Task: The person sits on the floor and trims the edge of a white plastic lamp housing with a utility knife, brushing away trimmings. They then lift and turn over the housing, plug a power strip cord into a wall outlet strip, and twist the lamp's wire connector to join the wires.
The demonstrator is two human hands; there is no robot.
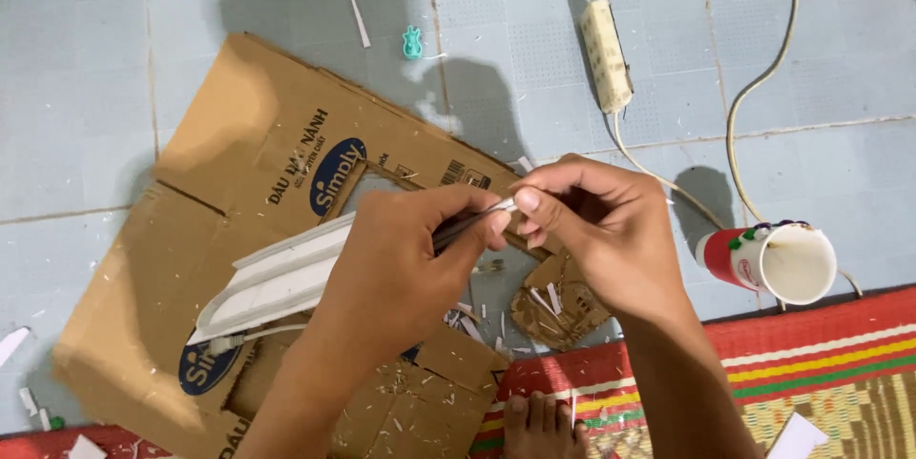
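Head view looked straight down at a pale blue tiled floor [86,135], where the left hand [401,268] and the right hand [611,230] met near the middle of the frame. Both were pinched together on a thin white sliver [504,205], the left fingers curled around its darker lower end and the right thumb and forefinger pressed on its tip. Whether the sliver was foam, paper or plastic could not be told. At 8 o'clock from the hands, a long white ridged foam piece [277,282] lay partly hidden under the left wrist. Beneath everything spread a flattened brown cardboard box [258,125] with a rectangular hole cut in it, littered with white shavings. A small rounded cardboard scrap [558,311] sat just below the right hand, at 6 o'clock. At 12 o'clock lay a cream power strip [608,55] with its white cable [763,87] looping to 3 o'clock, beside a red and white paper cup [768,263] tipped on its side. A tiny teal plastic figure [412,42] rested at 11 o'clock. A red striped woven mat [821,364] filled the 5 o'clock corner, toes [539,421] at its edge.
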